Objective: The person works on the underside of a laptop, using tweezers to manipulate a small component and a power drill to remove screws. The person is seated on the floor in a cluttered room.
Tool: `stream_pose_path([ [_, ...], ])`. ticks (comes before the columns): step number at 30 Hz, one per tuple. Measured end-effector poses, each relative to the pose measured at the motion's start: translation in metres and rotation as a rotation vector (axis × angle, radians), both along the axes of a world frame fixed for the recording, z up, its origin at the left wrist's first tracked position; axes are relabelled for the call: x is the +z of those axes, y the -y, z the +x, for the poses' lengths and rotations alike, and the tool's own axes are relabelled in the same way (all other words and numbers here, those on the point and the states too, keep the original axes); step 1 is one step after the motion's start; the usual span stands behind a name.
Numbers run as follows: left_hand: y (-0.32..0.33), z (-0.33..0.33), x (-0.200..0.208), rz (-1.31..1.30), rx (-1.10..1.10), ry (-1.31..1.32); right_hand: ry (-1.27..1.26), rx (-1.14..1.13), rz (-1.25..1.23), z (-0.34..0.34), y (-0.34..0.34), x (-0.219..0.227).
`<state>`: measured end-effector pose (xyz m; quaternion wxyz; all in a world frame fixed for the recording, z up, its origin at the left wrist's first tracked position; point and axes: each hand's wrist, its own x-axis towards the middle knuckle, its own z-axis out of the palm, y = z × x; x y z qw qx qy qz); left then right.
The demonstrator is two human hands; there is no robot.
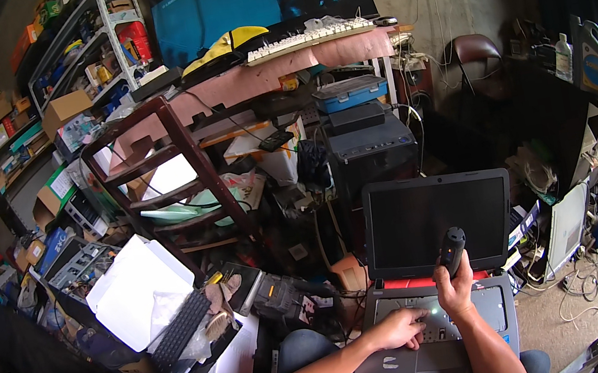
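Observation:
An unfolded laptop lies across my lap, its dark screen [439, 222] raised and its grey base [424, 365] toward me. The base has no keyboard in it, so a metal plate with holes shows. My right hand [454, 288] is wrapped round a dark electric screwdriver [453, 250], held upright over the base. A small bright spot of light falls on the plate near it; the screwdriver's tip is hidden. My left hand [402, 328] rests over the plate, index finger stretched toward the lit spot and the other fingers partly curled. Nothing shows in it.
To my left, a loose black keyboard [181, 330] leans by an open white box [139, 292]. A dark wooden chair [178, 171] stands ahead, before a desk with a large monitor [260, 3] and a white keyboard [310, 39]. Cables [588, 280] lie on the right floor.

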<state>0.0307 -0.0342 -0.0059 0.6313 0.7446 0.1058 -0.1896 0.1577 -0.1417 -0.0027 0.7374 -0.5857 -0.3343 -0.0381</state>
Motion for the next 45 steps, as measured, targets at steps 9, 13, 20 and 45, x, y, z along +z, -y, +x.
stream_pose_path([
  [9, 0.000, 0.000, -0.005, -0.004, -0.002, -0.004, 0.044, -0.061, 0.063, 0.005, -0.002, -0.005],
  [13, 0.000, 0.000, -0.005, -0.009, -0.002, -0.009, 0.024, -0.012, 0.054, 0.003, -0.002, -0.003],
  [20, 0.000, 0.000, -0.004, 0.021, 0.001, 0.006, 0.112, -0.042, 0.045, 0.008, -0.003, -0.012],
  [45, 0.002, -0.001, 0.002, 0.041, 0.005, 0.015, 0.169, 0.021, 0.033, 0.011, -0.001, -0.015],
])
